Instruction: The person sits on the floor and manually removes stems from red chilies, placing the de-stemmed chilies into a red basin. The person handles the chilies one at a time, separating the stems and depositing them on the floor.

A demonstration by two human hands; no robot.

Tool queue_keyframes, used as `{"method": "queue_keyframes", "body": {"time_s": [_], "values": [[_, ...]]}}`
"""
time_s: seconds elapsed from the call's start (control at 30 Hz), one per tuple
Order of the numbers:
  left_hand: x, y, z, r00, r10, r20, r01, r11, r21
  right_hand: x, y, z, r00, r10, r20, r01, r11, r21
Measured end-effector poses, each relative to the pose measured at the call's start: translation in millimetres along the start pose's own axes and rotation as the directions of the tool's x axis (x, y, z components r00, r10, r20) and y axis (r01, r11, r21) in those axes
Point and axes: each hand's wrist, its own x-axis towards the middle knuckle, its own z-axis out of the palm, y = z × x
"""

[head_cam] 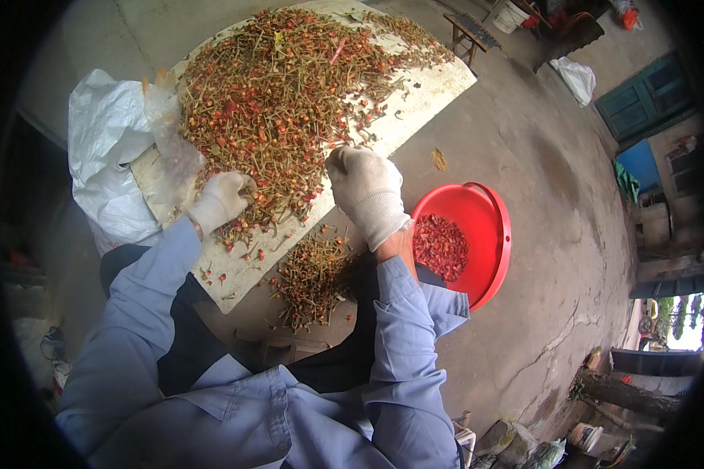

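A large heap of dried red chili stems and caps (pixel 270 111) covers much of a pale board (pixel 440 88) before me. My left hand (pixel 223 199), in a white knit glove, rests at the heap's near left edge with fingers curled; whether it grips anything is hidden. My right hand (pixel 361 182), gloved alike, is closed in a fist over the board's right edge; its contents cannot be seen. Right of my right wrist stands a red plastic basin (pixel 487 234) holding red chili pieces (pixel 440 246). A smaller pile of stems (pixel 311 281) lies on the floor between my legs.
A white woven plastic sack (pixel 108 158) and clear plastic film (pixel 173 140) lie along the board's left side. A small wooden stool (pixel 472 32) stands beyond its far right corner. A dry leaf (pixel 439 159) lies on the concrete floor, and a log (pixel 628 393) is at lower right.
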Motion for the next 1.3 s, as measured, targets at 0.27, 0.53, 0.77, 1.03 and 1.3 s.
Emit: {"method": "queue_keyframes", "body": {"time_s": [0.27, 0.53, 0.77, 1.03, 1.3], "values": [[10.1, -24.3, -14.4, 0.976, -0.209, 0.059, 0.203, 0.779, -0.593, 0.1, -2.1, -2.2, 1.0, 0.014, 0.025, -0.014, 1.0, 0.001], [11.1, -31.4, -21.3, 0.92, -0.294, 0.258, 0.346, 0.301, -0.889, 0.6, -6.0, -2.3, 0.999, 0.023, 0.044, -0.022, 1.0, -0.016], [6.7, -22.8, -31.7, 0.933, -0.238, 0.271, 0.304, 0.113, -0.946, 1.6, -5.8, -0.2, 1.0, -0.002, 0.03, 0.003, 0.999, -0.033], [-6.5, 11.2, -34.9, 0.947, -0.038, 0.32, 0.317, 0.288, -0.904, 1.8, -4.8, 0.5, 0.999, 0.011, 0.039, -0.01, 1.0, -0.02], [-40.2, 73.9, -3.1, 0.814, 0.11, 0.57, 0.332, 0.717, -0.613, 3.1, -6.0, 1.7, 0.999, 0.0, 0.043, 0.002, 0.999, -0.052]]}}
